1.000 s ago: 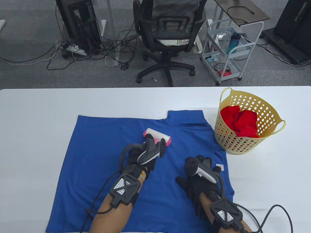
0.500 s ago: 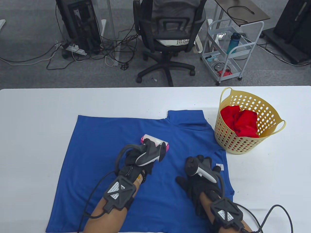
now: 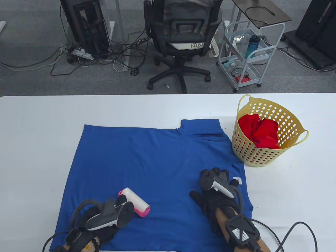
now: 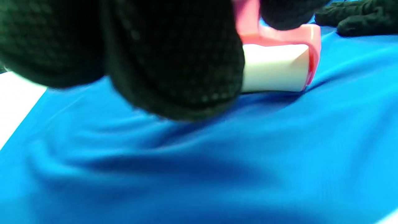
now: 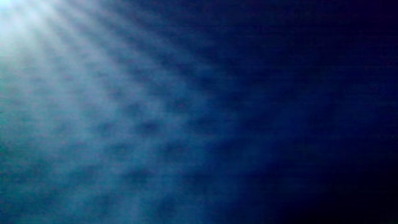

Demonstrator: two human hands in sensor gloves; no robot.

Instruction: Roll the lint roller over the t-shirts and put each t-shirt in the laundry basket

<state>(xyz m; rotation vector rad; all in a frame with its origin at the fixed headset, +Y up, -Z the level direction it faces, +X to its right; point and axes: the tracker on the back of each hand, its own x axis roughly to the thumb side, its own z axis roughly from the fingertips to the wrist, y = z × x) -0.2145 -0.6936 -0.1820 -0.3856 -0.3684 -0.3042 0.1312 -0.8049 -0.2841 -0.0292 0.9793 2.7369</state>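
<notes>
step: rolling blue t-shirt [image 3: 147, 162] | left hand [image 3: 102, 225] grips lint roller [image 3: 135, 202], lower left | right hand [image 3: 215, 194] flat, pinning shirt | next: fresh pass, then yellow laundry basket [image 3: 294, 123], right

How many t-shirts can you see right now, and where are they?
2. A blue t-shirt lies spread flat on the table; red fabric, apparently one red t-shirt, sits bunched in the yellow laundry basket. More could be hidden underneath it.
</notes>
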